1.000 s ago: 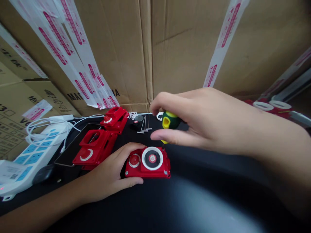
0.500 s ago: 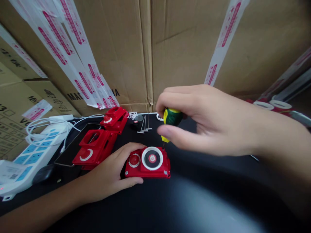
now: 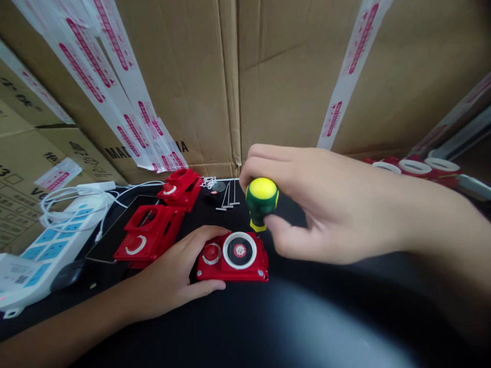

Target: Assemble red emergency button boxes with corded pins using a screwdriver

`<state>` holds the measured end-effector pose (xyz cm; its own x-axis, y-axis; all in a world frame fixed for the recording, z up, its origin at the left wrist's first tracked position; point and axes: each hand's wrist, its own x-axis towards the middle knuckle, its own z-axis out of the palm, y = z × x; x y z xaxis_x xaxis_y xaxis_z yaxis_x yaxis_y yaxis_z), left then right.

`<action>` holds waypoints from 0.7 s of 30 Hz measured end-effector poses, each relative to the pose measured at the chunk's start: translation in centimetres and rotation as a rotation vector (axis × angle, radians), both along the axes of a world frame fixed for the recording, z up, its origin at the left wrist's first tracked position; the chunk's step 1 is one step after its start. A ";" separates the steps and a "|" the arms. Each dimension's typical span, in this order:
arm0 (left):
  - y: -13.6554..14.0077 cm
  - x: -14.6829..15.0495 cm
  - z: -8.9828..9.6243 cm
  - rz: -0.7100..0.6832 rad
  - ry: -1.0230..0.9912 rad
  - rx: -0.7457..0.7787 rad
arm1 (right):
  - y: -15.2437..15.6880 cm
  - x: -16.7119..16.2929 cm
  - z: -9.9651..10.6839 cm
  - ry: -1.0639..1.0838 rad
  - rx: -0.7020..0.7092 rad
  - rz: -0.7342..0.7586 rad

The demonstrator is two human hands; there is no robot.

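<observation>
A red plastic case [image 3: 233, 275] with a white ring, a dark disc and a red knob lies on the black table. My left hand [image 3: 180, 271] grips its left end between thumb and fingers. Silver screw heads show at its front corners. My right hand [image 3: 318, 204] holds a stubby screwdriver [image 3: 262, 197] with a green and yellow handle, fingers round the handle. The screwdriver stands nearly upright over the case's back right corner. Its tip is mostly hidden, so contact with a screw cannot be made out.
Left of the case are red housings [image 3: 151, 232] on a dark tablet-like panel [image 3: 103, 245], then a white power strip [image 3: 57, 240] with cables. Behind lie several long metal pins [image 3: 229, 197] and a black round part [image 3: 217, 191]. Cardboard boxes [image 3: 276, 76] rise behind; red parts with white rings [image 3: 414, 166] sit right.
My right hand has turned and shifted slightly down, bringing the screwdriver from a tilt to nearly upright, its yellow end now showing. My left hand and the red case have hardly moved.
</observation>
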<state>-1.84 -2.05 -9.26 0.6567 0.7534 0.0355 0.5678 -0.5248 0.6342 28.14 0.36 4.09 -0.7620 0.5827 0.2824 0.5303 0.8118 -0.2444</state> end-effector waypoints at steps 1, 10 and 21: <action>0.0 0.0 -0.1 -0.002 0.003 0.012 | 0.0 -0.2 -0.1 0.008 0.011 0.007; 0.1 0.0 -0.2 -0.008 -0.024 -0.039 | 0.2 -0.5 -0.2 0.140 0.041 -0.154; 0.0 -0.1 -0.2 -0.010 -0.011 -0.029 | -0.3 -0.5 0.2 -0.077 0.201 -0.286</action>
<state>-1.92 -2.09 -9.41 0.6635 0.7479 0.0209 0.5555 -0.5111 0.6558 27.61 0.07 4.29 -0.5994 0.7144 0.3610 0.7540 0.6553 -0.0449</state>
